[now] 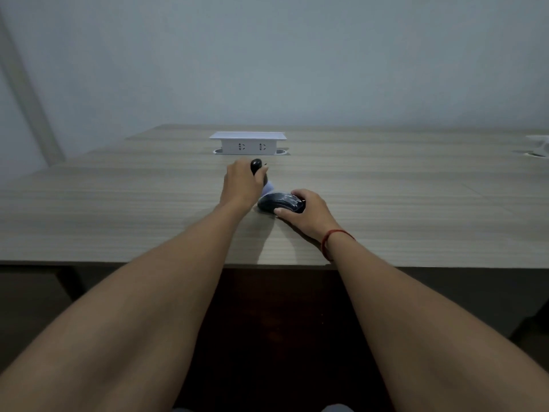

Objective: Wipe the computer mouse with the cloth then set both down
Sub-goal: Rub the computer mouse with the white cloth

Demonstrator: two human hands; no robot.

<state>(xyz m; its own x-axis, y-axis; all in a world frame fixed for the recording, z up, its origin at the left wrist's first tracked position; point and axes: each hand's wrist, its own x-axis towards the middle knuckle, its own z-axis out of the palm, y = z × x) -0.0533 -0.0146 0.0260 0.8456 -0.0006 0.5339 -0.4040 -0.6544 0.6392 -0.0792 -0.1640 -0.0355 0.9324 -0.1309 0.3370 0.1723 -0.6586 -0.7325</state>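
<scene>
A black computer mouse [279,203] lies on the wooden table [118,203] near the middle. My right hand [310,214] grips it from the right, thumb on the near side and fingers over the far end. My left hand [242,185] is closed just left of and behind the mouse. A pale cloth [269,188] pokes out under its fingers and touches the mouse's far side. A black rounded object [256,166] sticks up from the top of that fist; I cannot tell what it is.
A white socket box [248,143] stands behind my hands at the table's back. A pale object [539,145] sits at the far right edge. The table's front edge [148,263] runs under my forearms. A grey wall is behind.
</scene>
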